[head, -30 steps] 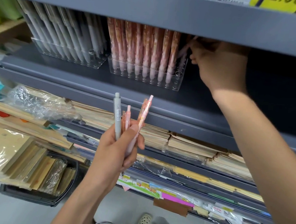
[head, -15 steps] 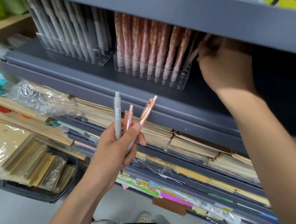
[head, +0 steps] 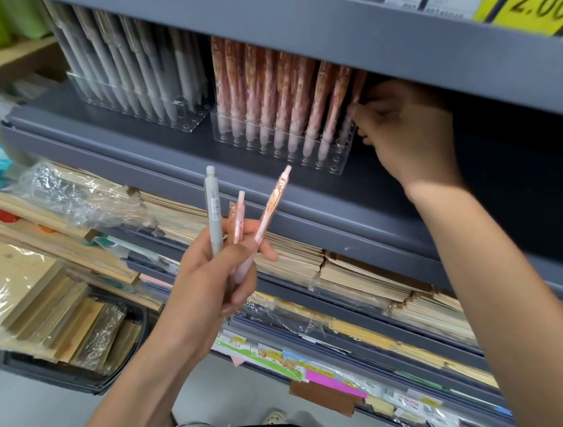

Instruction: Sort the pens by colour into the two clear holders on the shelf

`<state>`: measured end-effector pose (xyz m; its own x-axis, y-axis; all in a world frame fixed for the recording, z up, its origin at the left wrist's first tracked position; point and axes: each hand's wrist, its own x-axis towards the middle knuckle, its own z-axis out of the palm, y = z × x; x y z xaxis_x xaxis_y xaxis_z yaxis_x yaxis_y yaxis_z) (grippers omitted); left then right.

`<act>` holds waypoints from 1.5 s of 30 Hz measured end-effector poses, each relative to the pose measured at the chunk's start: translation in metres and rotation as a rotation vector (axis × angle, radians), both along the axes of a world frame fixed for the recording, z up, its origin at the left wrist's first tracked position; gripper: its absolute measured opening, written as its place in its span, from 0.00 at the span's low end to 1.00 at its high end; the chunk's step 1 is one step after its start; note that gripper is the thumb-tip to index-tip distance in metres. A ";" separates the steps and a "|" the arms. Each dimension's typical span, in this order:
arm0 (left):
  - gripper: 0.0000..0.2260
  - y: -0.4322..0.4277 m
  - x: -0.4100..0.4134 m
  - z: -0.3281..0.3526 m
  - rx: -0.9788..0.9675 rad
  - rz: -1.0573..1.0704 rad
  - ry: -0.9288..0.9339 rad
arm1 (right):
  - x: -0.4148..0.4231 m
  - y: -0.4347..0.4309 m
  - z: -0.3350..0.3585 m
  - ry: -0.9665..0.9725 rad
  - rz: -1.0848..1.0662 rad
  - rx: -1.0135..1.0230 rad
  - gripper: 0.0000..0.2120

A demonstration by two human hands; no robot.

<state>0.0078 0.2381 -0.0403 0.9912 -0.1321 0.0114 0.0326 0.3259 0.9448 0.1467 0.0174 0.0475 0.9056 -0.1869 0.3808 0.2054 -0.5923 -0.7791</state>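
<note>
Lowered since a moment ago, the right hand [head: 408,132] appears to seat a pale pink patterned pen [head: 354,93] in the end slot of the clear plastic pink-pen holder [head: 342,160], its grip pinched on the barrel. Below that grip, the left hand [head: 211,282] clasps one grey plastic pen [head: 213,213] and two pink pens [head: 272,209], all three yet unsorted.

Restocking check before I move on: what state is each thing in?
Left hand, grips three pens.
Grey pen, held upright.
Two pink pens, held, fanned.
Right hand, pinches a pink pen at holder's end.
Pink holder, nearly full.
Grey holder, stocked with grey pens.
</note>
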 end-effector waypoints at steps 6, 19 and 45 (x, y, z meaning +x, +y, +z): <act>0.10 -0.007 0.002 -0.001 0.031 -0.054 -0.078 | -0.061 0.011 -0.009 0.158 0.152 0.197 0.09; 0.12 -0.017 0.007 0.008 0.029 -0.091 -0.080 | -0.083 0.007 -0.007 0.120 0.381 0.716 0.03; 0.13 -0.007 0.000 -0.001 -0.087 -0.103 0.005 | -0.014 0.005 0.006 -0.117 -0.007 -0.069 0.23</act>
<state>0.0077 0.2308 -0.0413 0.9724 -0.2321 0.0227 0.0745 0.4016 0.9128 0.1324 0.0224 0.0532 0.8528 -0.1626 0.4963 0.2886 -0.6453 -0.7073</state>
